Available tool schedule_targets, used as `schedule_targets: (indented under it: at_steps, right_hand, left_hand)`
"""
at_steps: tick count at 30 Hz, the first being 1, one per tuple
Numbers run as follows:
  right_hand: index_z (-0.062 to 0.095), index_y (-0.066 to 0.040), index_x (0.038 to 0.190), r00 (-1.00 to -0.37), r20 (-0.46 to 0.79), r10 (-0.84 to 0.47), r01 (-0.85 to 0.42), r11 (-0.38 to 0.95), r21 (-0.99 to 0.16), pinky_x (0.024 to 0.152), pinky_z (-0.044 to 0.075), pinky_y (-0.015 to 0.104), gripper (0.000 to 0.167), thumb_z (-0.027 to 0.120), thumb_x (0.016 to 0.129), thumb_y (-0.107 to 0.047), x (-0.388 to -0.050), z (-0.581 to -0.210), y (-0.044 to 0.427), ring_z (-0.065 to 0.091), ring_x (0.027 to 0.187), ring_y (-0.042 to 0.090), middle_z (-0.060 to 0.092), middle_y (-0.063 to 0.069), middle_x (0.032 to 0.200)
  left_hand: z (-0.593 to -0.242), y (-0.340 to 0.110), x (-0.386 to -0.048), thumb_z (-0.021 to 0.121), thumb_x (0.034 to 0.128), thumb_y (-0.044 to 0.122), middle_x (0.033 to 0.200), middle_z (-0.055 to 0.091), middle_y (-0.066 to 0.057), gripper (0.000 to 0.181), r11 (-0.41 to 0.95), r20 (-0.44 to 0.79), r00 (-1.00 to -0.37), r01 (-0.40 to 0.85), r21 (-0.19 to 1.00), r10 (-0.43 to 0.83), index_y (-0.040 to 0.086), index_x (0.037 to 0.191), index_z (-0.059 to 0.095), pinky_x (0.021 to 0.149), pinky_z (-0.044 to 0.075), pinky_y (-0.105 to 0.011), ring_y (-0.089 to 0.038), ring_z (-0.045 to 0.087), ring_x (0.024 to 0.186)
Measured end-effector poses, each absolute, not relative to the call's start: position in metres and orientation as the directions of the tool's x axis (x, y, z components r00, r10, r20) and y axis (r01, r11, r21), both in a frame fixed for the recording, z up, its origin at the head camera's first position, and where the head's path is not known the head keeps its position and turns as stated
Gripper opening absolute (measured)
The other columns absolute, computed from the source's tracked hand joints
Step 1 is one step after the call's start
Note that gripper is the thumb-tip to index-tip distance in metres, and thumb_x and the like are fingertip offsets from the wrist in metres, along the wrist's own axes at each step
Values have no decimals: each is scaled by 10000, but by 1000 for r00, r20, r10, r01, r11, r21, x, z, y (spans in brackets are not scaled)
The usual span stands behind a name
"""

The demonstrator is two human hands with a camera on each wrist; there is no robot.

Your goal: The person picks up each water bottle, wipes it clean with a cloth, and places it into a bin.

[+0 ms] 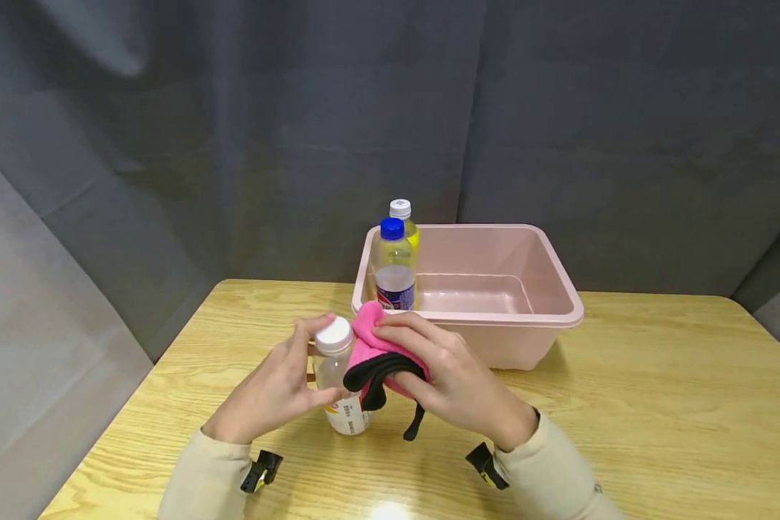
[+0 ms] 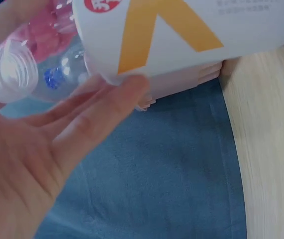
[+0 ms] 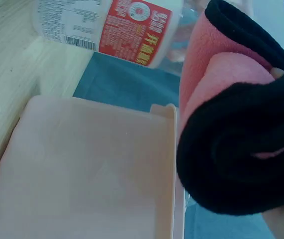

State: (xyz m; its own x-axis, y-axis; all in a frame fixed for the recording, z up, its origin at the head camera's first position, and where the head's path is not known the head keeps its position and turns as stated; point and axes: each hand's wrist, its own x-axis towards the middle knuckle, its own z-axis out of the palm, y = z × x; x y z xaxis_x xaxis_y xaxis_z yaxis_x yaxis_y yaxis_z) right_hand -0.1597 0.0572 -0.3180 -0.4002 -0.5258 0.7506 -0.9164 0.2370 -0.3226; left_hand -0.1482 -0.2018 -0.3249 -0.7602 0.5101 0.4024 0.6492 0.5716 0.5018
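A clear plastic bottle point(image 1: 347, 415) with a white cap point(image 1: 334, 335) stands upright on the table, and my left hand point(image 1: 276, 386) grips its upper part, thumb on the near side. Its white label point(image 2: 181, 42) shows an orange mark in the left wrist view; a red panel point(image 3: 134, 30) faces the right wrist camera. With my right hand point(image 1: 451, 372) I hold a folded pink cloth point(image 1: 372, 347) with black edging against the bottle's right side. In the right wrist view the bunched cloth point(image 3: 221, 74) hides most of that hand.
Behind the right hand stands a pink plastic basin point(image 1: 494, 318) on the wooden table point(image 1: 663, 404). Inside at its left are a blue-capped bottle point(image 1: 393, 278) and a white-capped bottle point(image 1: 401, 210) with yellow showing. A dark curtain point(image 1: 338, 130) hangs behind the table.
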Motion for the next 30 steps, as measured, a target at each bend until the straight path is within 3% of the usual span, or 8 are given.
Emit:
schedule_targets:
  at_steps: [5,10,13,17,24,30]
  right_hand:
    - [682,0,1187,-399,713,-577,-916,286,-281,904,571,359,409,800,797,38,-157,-321,52,670,1043,244,625,110,1236]
    - [711,-21,1126,-410,662,-627,-908,348,-234,771,583,265,377,785,772,88,-153,-326,46,649,804,181,604,83,1137]
    - [720,-39,1074,-425,631,-649,-903,356,-242,721,567,226,343,764,766,104,-153,-328,46,613,752,145,592,56,1089]
    - [717,-75,976,-465,534,-707,-885,393,-251,680,554,222,285,760,747,89,-154,-336,43,599,735,131,590,26,1029]
    - [761,-105,947,-532,201,-823,-839,479,-260,708,559,273,237,782,743,13,-159,-357,34,651,825,135,638,10,958]
    - [733,-119,933,-542,204,-815,-826,471,-310,748,549,274,226,784,747,-1,-165,-360,38,617,832,111,620,-15,934]
  left_hand:
    - [-323,-207,-146,778,807,-99,1308,555,-257,806,500,337,-772,615,610,539,54,1429,290,745,620,-368,-412,657,1082]
    - [-323,-211,-146,780,810,-112,1265,594,-271,812,482,326,-773,606,633,544,54,1439,293,750,620,-389,-417,652,1085]
    - [-323,-211,-146,786,807,-115,1270,595,-266,809,472,322,-778,596,649,540,52,1435,305,756,617,-360,-404,657,1078]
    - [-322,-211,-145,787,809,-115,1268,591,-272,795,467,324,-780,594,655,536,47,1424,310,756,616,-352,-403,657,1071]
    - [-321,-209,-144,791,812,-110,1340,537,-282,780,476,333,-778,601,642,533,46,1418,324,753,616,-341,-418,649,1080]
    - [-319,-209,-146,800,819,-88,1395,486,-302,762,471,328,-778,598,649,536,39,1401,326,758,613,-323,-429,639,1098]
